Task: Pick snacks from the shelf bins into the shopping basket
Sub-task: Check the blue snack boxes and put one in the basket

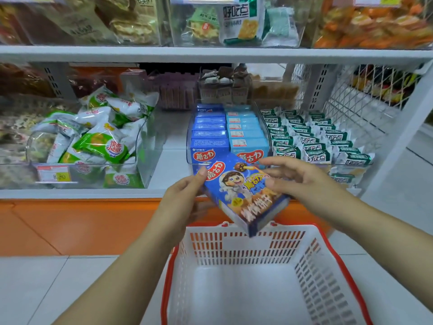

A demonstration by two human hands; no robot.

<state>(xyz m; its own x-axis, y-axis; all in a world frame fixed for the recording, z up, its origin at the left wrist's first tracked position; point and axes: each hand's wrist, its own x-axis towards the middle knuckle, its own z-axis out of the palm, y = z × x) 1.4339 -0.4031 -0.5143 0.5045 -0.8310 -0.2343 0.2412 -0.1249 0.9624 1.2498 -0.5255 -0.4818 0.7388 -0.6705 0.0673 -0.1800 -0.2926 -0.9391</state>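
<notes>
At centre frame, just above the far wall of the white slotted plastic shopping basket (246,253) with a red rim, the blue cardboard biscuit box (241,195) sits between both hands, its long axis slanting from upper left down to lower right. The left hand (185,195) pinches its upper-left corner and the right hand (295,177) clasps its right edge. The basket's floor lies directly below, toward the bottom of the frame.

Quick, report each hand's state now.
Left hand: holds the blue box by its left edge.
Right hand: pinches the same box's right side.
</notes>
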